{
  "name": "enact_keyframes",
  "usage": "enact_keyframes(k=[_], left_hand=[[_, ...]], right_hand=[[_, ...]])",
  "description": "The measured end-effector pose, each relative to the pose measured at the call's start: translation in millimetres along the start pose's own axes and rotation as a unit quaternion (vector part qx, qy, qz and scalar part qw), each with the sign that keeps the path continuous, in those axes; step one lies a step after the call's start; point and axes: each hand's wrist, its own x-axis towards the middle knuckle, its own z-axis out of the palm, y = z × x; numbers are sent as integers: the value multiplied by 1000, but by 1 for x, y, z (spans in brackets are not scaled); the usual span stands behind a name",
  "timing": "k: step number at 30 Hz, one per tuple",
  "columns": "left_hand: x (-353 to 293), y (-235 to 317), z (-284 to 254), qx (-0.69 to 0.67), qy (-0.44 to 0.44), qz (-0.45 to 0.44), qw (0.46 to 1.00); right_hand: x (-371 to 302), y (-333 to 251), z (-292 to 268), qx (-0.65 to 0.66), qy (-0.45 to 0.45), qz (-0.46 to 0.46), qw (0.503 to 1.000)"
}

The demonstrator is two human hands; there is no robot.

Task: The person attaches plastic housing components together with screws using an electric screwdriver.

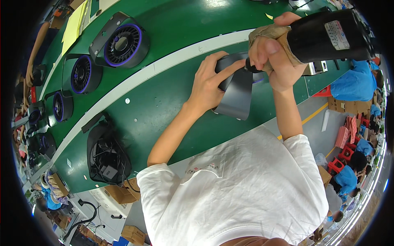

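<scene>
My left hand (208, 84) grips a dark grey fan (238, 95) with a flat curved bracket, which rests on the green workbench in front of me. Its thumb and fingers spread around the housing, with the index finger reaching to the tool's tip. In my right hand (276, 61) is a power screwdriver (320, 39), black with a tan wrapped grip and a pale label. The tool's narrow black end points left and meets the fan near my left index finger. What lies right under that tip is hidden by my fingers.
Several similar fans with purple rings (126, 45) stand on the green conveyor (172, 24) past a pale rail (164, 61). A black bin of cables (108, 153) sits at the left. Cardboard boxes (123, 192) stand below the bench. Other people in blue (355, 82) work at right.
</scene>
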Motion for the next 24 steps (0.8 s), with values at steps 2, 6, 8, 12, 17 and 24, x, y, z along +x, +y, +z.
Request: enact_keyframes(k=[2, 6, 8, 12, 17, 24], left_hand=[[1, -1, 1, 1, -9, 6, 1000], [2, 5, -4, -12, -19, -81, 997], [6, 7, -5, -39, -33, -95, 994], [2, -6, -1, -191, -18, -222, 956], [-36, -43, 18, -693, -85, -513, 499], [-55, -31, 44, -751, -135, -560, 322]], right_hand=[[-4, 5, 0, -8, -1, -16, 1000], [-7, 8, -4, -48, 4, -72, 996], [-6, 6, -4, -66, 11, -116, 991], [-11, -8, -26, -79, 122, -121, 982], [-17, -2, -89, -142, 240, -102, 955], [-41, 52, -120, -244, 276, -48, 928]])
